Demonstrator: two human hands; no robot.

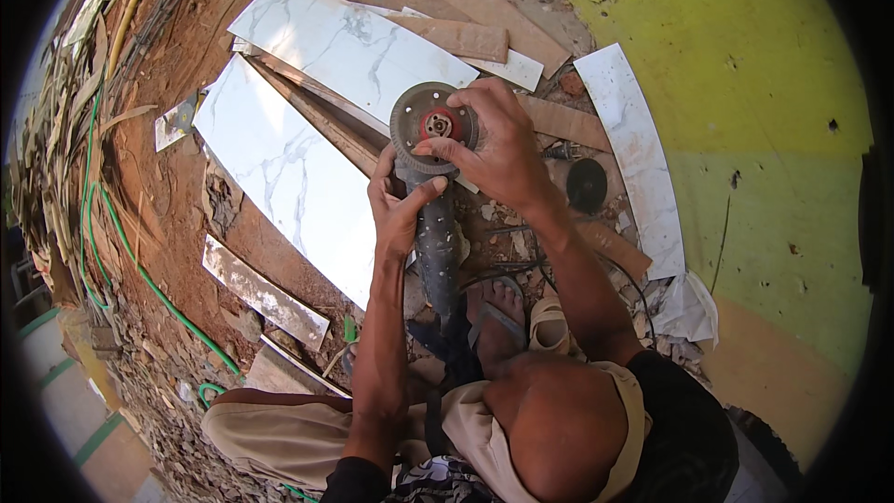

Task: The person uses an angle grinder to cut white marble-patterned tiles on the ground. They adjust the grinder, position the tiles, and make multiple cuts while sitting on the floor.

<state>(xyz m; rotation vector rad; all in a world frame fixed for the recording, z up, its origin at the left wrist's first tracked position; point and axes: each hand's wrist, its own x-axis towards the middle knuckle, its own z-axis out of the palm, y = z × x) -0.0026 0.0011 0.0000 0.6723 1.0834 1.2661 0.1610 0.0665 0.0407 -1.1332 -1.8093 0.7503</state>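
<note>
Wears beige trousers [279, 433], bare at the right knee [563, 428]. Has a black sleeve [691, 428] just right of the trousers, black-and-white patterned cloth [438, 479] between their legs, and a grey-strapped sandal [503, 321] beyond them.

1. One handheld angle grinder [438, 242].
2. One mounted grey cutting disc [410, 126].
3. One separate round black disc [586, 186].
4. Two broad white marbled tiles [354, 47].
5. One narrow white marbled strip [635, 158] at right.

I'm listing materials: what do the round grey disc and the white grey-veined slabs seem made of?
Round grey disc: likely dull, scuffed metal, given its grey tone and small holes. White grey-veined slabs: probably glossy glazed tile, given bright highlights; polished stone remains possible.
</note>
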